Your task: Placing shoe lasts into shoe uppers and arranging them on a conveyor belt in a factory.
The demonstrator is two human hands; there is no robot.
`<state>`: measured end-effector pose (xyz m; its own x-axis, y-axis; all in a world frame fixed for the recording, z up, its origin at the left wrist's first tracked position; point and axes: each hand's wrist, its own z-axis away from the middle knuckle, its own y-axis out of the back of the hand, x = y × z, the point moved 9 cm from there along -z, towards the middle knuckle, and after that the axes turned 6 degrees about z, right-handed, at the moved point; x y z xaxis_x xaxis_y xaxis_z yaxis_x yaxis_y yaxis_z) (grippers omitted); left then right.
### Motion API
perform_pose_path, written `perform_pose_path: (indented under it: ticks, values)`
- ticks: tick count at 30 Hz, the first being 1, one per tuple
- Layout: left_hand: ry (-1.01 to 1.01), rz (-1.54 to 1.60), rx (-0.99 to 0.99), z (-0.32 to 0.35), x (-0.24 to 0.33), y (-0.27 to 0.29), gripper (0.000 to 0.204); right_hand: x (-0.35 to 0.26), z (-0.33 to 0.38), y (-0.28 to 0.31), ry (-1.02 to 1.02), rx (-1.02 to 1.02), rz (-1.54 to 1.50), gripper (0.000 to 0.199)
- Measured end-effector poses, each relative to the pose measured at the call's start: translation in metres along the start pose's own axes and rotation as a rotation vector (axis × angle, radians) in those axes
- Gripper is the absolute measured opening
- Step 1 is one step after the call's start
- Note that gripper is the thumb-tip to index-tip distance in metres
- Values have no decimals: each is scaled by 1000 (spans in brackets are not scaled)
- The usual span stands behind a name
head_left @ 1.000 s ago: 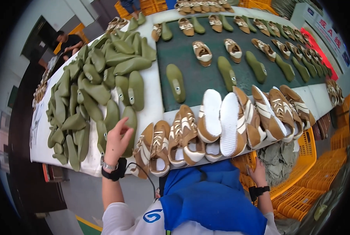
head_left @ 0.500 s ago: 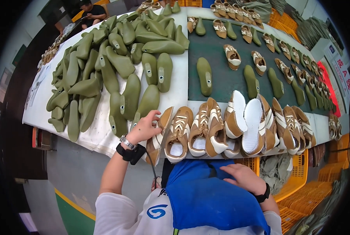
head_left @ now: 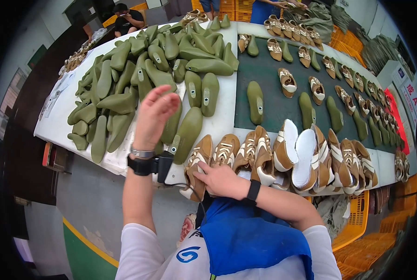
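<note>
My left hand (head_left: 156,116) is raised over the pile of green shoe lasts (head_left: 164,46), fingers stretched out and nothing in them. A watch and a black strapped device with a cable are on that wrist. At the table's front edge my right hand (head_left: 222,179) reaches left across the heel of a brown sneaker (head_left: 225,149) with white stripes. Its outstretched fingertips touch the leftmost sneaker (head_left: 196,161); the hand's underside is hidden. Several matching sneakers (head_left: 263,158) stand rightward along the edge, two of them tipped with white soles (head_left: 305,156) showing.
On the dark green mat (head_left: 278,109) sneakers and lasts lie in rows. Yellow crates (head_left: 357,217) stand under the table to the right. A seated person (head_left: 128,19) is beyond the pile; other people are at the far end. A red cloth (head_left: 396,112) hangs at the right edge.
My left hand has left the leftmost sneaker and risen over the lasts. My right hand has moved from my lap to the sneakers at the row's left end. The view has shifted slightly.
</note>
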<state>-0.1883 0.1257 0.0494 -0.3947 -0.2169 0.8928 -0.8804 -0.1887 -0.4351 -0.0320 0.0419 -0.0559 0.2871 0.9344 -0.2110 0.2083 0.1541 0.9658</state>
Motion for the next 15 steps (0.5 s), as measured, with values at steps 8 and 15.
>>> perform_pose_path:
  ticks: [8, 15]
  values:
    - [84, -1119, -177, 79, 58, 33, 35, 12, -16, -18, -2, -47, 71, 30]
    - [479, -1018, -61, 163, -140, 95, 41, 0, -17, -11, 81, -55, -40, 18]
